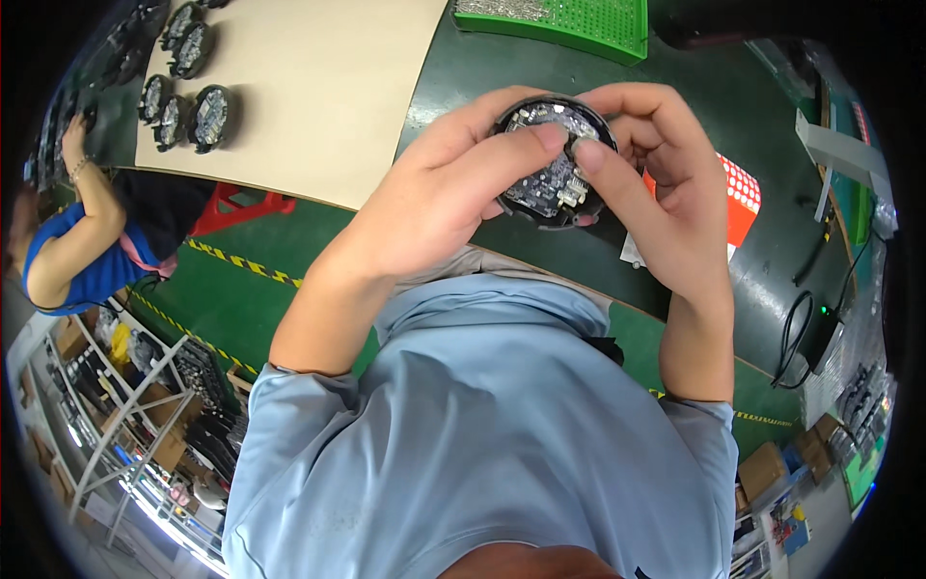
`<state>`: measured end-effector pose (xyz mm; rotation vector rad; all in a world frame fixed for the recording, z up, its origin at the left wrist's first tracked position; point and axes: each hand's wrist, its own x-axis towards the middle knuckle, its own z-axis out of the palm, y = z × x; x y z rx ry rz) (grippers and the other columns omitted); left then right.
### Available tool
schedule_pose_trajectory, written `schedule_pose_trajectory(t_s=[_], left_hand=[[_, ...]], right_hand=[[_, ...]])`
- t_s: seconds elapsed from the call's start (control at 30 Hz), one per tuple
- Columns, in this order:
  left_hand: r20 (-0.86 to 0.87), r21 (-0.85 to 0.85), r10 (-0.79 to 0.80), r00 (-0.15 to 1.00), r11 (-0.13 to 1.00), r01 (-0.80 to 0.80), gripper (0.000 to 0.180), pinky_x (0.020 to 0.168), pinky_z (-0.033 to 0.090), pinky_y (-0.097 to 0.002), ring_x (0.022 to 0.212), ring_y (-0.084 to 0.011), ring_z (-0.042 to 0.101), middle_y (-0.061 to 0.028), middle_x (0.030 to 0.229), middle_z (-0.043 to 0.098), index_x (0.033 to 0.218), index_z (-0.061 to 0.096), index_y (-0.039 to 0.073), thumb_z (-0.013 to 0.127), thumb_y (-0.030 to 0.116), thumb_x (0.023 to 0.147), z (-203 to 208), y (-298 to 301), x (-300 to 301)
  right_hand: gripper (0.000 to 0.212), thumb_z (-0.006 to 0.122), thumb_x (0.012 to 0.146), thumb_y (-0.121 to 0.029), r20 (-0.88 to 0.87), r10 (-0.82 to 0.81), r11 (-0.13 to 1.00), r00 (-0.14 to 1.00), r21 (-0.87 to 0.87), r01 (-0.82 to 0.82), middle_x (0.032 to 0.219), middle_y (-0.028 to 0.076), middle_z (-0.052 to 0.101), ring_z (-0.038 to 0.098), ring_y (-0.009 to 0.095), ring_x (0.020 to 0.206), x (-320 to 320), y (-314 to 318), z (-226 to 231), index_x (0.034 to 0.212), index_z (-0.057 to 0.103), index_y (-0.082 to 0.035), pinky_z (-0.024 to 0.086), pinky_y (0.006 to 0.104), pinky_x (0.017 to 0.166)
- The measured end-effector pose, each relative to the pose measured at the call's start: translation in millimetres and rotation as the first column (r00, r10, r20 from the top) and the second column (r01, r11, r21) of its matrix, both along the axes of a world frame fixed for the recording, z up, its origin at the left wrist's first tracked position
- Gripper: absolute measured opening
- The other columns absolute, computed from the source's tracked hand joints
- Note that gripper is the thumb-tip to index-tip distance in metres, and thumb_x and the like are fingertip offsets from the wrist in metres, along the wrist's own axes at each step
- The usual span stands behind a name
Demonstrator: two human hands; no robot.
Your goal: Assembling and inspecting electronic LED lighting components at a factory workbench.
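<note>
Between my two hands is a round black housing with a circuit board (542,183) set inside it, its component side facing up. My left hand (453,179) grips the housing's left rim, the thumb lying across the board. From the right, my right hand (666,183) curls its fingers round the rim, and its thumb tip presses near the board's middle, close to the left thumb. What lies under the two thumb tips is hidden. The housing is held above the dark green work surface (482,72).
Several similar round housings (210,118) stand on the beige sheet (299,87) at left. A green tray (569,29) of small metal parts is at the back. Behind my right hand lies a red-and-white box (741,198). A black cable (789,333) lies at right; a co-worker (82,232) sits far left.
</note>
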<state>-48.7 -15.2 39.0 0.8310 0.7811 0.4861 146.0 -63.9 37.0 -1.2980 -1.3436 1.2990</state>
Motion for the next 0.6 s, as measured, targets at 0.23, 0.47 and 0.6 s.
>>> schedule_pose_trajectory(t_s=[0.23,0.47,0.6], left_hand=[[0.174,-0.008,0.054,0.983,0.999,-0.053,0.033,0.072,0.063,-0.0394,0.089,-0.0282,0.072,-0.0177,0.109,0.068,0.126,0.055,-0.009,0.044,0.014,0.104,-5.4,1.6,10.7],[0.139,0.035,0.083,0.987,0.995,-0.089,0.031,0.067,0.061,-0.0376,0.084,-0.0273,0.072,-0.0179,0.105,0.069,0.124,0.055,-0.008,0.045,0.013,0.103,-2.9,-2.6,18.6],[0.186,0.012,0.080,0.979,0.996,-0.083,0.026,0.068,0.060,-0.0338,0.082,-0.0231,0.072,-0.0142,0.100,0.070,0.121,0.054,-0.005,0.050,0.015,0.104,-8.5,-0.8,17.7]], right_hand=[[0.025,0.066,0.096,-0.002,-0.041,-0.125,0.991,0.991,0.033,0.127,0.084,0.002,0.063,0.058,0.004,0.072,-0.8,-2.4,-4.7,0.120,0.059,0.003,0.048,0.0185,0.061],[0.020,0.065,0.097,-0.003,-0.152,-0.207,0.978,0.966,-0.012,0.208,0.091,0.005,0.066,0.060,0.005,0.076,-6.1,-5.2,-7.2,0.116,0.059,0.003,0.049,0.0194,0.063],[0.019,0.065,0.097,-0.002,-0.186,-0.209,0.974,0.960,0.050,0.221,0.091,0.005,0.065,0.059,0.005,0.075,-8.4,-7.0,-8.7,0.114,0.059,0.003,0.048,0.0190,0.060]])
